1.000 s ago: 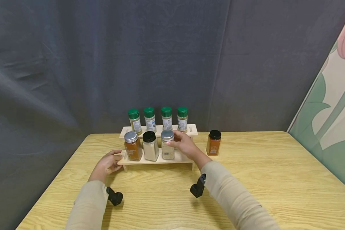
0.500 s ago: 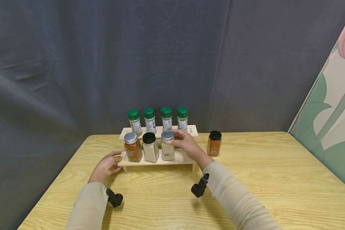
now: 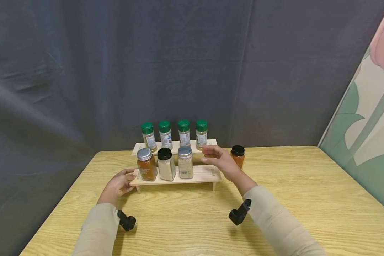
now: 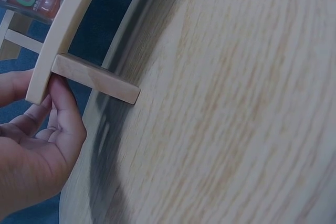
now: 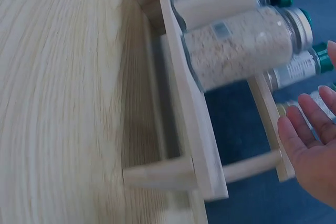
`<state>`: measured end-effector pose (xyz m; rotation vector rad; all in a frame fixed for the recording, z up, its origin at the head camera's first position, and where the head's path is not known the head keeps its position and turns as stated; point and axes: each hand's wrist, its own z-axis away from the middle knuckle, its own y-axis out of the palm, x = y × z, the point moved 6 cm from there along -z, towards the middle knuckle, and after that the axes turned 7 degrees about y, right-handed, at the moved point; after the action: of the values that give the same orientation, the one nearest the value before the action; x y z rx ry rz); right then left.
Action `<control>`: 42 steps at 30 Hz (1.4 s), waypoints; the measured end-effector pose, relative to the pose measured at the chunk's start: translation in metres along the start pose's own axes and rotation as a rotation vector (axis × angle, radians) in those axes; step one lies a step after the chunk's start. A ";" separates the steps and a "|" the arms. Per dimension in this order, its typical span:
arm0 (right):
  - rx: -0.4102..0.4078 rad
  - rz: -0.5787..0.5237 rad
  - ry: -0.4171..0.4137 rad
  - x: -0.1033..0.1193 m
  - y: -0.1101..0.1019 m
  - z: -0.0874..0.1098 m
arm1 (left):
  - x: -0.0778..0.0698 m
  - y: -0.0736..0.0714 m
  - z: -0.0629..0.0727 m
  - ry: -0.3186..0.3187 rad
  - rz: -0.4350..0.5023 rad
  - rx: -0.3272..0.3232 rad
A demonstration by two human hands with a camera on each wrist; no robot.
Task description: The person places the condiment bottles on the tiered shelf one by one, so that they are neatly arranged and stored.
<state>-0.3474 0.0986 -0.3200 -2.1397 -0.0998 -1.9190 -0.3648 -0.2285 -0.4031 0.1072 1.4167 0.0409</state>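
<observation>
A two-tier wooden spice rack [image 3: 204, 173] stands on the table. My left hand [image 3: 119, 182] grips the left end of its lower shelf; in the left wrist view the fingers [image 4: 65, 114] curl under the board. My right hand [image 3: 225, 163] hovers over the lower shelf's right part, fingers spread and holding nothing. Just left of it stands a silver-lidded jar [image 3: 185, 167] of pale flakes, also seen in the right wrist view [image 5: 241, 45]. Further left on that shelf are a black-lidded jar [image 3: 167, 169] of cream powder and a silver-lidded jar [image 3: 147, 169] of orange-brown spice.
Several green-capped spice bottles [image 3: 184, 135] line the upper shelf. A black-lidded jar [image 3: 238, 156] of orange-red spice stands on the table right of the rack, partly hidden behind my right hand. A dark curtain [image 3: 179, 64] hangs behind the table [image 3: 291, 185].
My right hand has let go of the silver-lidded jar of pale flakes and moved right, away from it. The jar stays on the lower shelf. My left hand keeps its grip on the rack.
</observation>
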 end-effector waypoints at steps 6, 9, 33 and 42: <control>-0.043 0.020 -0.014 -0.006 -0.023 0.009 | 0.001 -0.001 0.000 -0.001 -0.001 0.000; -0.069 0.039 -0.020 -0.008 -0.036 0.013 | 0.000 0.000 0.000 0.000 0.001 0.002; -0.273 0.021 0.006 -0.026 -0.113 0.034 | 0.000 0.000 0.000 0.001 0.017 0.021; -0.306 0.018 0.073 -0.042 -0.118 0.024 | 0.001 -0.002 -0.002 -0.001 0.028 0.002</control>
<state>-0.3558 0.2236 -0.3457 -2.2404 0.2410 -2.1148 -0.3669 -0.2298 -0.4050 0.1290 1.4138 0.0629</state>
